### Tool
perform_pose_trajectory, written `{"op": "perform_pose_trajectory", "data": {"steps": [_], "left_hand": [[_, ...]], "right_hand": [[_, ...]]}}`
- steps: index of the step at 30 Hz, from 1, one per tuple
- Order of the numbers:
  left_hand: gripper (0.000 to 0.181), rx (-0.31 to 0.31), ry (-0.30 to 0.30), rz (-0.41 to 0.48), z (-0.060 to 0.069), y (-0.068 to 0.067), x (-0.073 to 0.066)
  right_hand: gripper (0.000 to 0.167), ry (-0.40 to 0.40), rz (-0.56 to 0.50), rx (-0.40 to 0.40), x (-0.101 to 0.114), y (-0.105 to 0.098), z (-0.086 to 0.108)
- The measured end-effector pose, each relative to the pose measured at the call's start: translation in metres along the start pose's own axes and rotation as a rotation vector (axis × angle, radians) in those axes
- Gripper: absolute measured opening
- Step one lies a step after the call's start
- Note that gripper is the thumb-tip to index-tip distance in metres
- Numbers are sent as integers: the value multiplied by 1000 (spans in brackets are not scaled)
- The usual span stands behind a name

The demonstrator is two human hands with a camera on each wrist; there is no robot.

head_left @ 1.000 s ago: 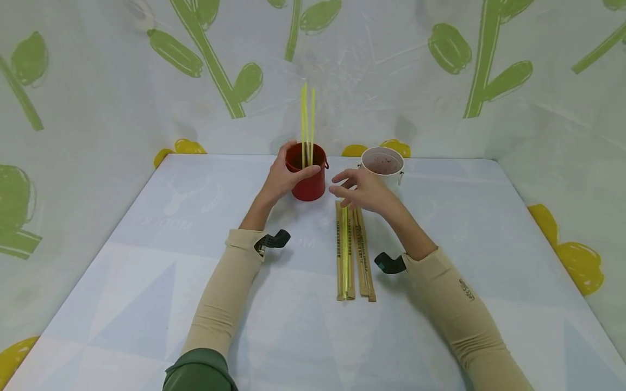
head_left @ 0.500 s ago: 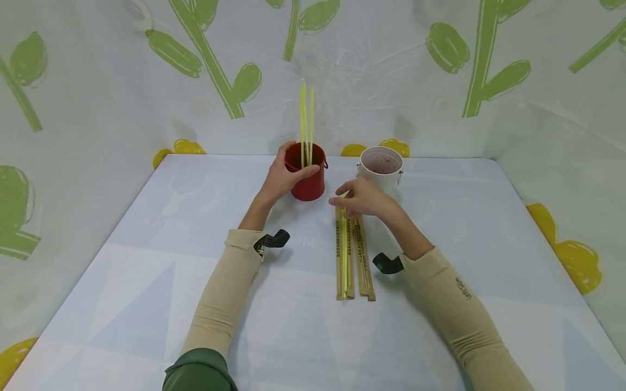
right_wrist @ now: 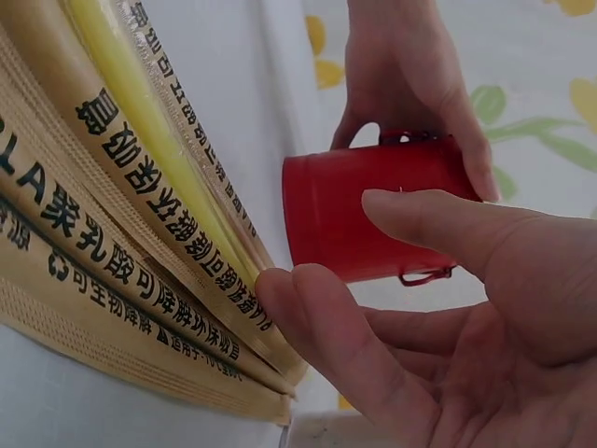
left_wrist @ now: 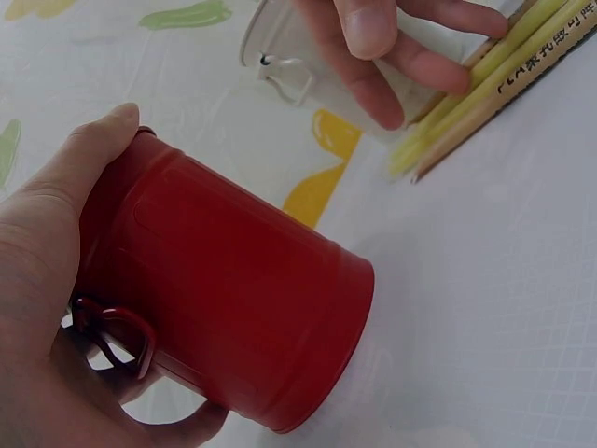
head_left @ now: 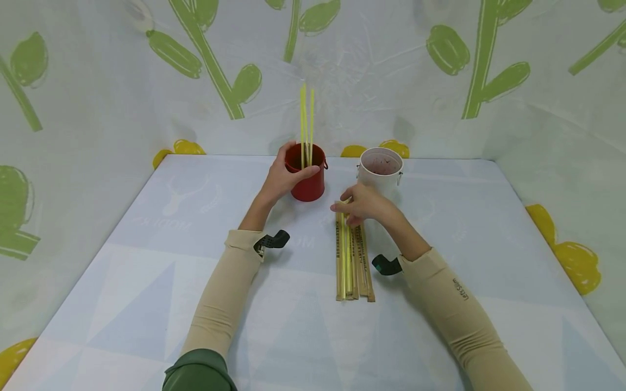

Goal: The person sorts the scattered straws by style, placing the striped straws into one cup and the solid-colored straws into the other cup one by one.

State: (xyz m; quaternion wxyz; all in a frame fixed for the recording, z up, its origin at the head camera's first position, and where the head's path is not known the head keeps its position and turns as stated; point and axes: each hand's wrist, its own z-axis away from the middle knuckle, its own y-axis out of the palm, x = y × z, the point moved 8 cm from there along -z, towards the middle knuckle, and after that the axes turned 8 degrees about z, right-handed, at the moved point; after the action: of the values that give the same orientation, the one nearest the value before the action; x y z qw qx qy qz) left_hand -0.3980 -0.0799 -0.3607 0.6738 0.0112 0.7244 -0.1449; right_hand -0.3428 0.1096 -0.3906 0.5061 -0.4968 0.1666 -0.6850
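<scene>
My left hand (head_left: 282, 176) grips the small red bucket (head_left: 309, 187) by its rim, thumb in front and fingers behind. Yellow straws (head_left: 306, 119) stand upright in that bucket. My right hand (head_left: 365, 203) is over the far ends of several paper-wrapped straws (head_left: 362, 260) and yellow straws (head_left: 344, 260) lying side by side on the table. In the right wrist view its fingertips (right_wrist: 280, 294) touch the end of a yellow straw (right_wrist: 177, 159), while the thumb (right_wrist: 420, 215) stays apart from them. The paper wrappers carry black print.
A white bucket (head_left: 381, 163) with side handles stands just beyond my right hand, to the right of the red one. The pale patterned table (head_left: 161, 304) ends at a back wall covered with a leaf-print sheet (head_left: 367, 70).
My right hand has come down and toward me onto the far ends of the straws. The lying straws have shifted slightly, and more yellow shows. My left hand keeps its hold on the red bucket.
</scene>
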Motion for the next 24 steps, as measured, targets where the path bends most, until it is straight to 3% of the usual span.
{"op": "perform_pose_trajectory", "data": {"steps": [4, 7, 14, 24], "left_hand": [[90, 9, -7, -14, 8, 2, -12], [90, 11, -5, -18, 7, 2, -11], [95, 3, 22, 16, -8, -2, 12], [94, -14, 57, 17, -9, -3, 15]], "right_hand": [[61, 4, 10, 2, -2, 1, 0], [58, 0, 11, -6, -2, 2, -1], [49, -14, 15, -13, 2, 10, -3], [43, 26, 142, -103, 9, 16, 1]]}}
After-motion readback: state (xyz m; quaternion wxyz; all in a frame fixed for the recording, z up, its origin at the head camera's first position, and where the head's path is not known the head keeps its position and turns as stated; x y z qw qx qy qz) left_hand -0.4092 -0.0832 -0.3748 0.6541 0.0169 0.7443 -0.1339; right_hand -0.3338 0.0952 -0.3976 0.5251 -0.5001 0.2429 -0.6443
